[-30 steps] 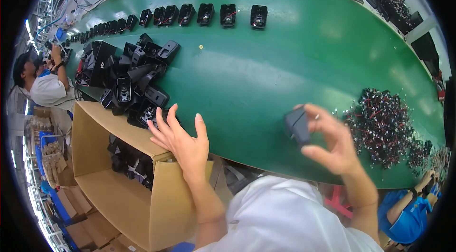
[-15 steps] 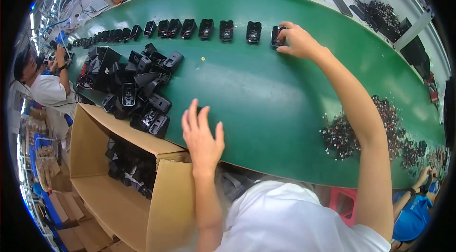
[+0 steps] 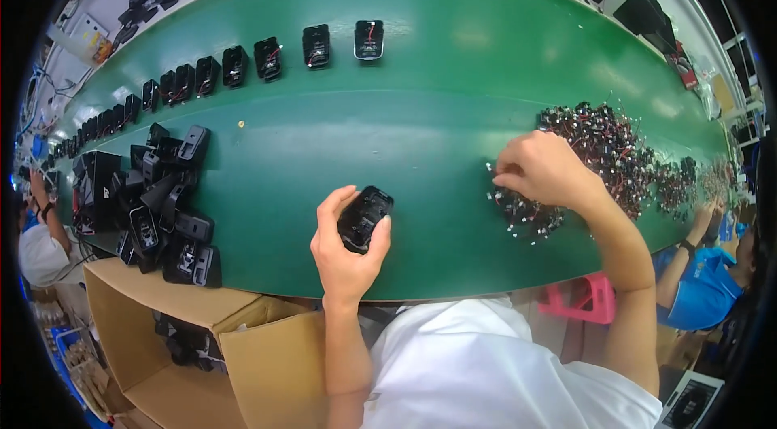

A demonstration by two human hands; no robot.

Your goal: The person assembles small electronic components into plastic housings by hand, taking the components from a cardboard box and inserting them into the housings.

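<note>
Head view, and the left hand (image 3: 346, 255) had its fingers wrapped round a rounded black plastic housing (image 3: 367, 218), open side toward the camera, over the near half of the smooth green tabletop (image 3: 441, 162). Across at the tangled heap of small black parts with red wires (image 3: 603, 146), the right hand (image 3: 544, 170) had its fingertips drawn narrow; whether they held anything, I couldn't tell! A light pinch at the fringe seemed wisest, sparing wires from snagging.

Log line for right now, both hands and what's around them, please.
left hand: holds black case | right hand: at wire pile, grasp unclear | case row: on table | carton: near left
</note>
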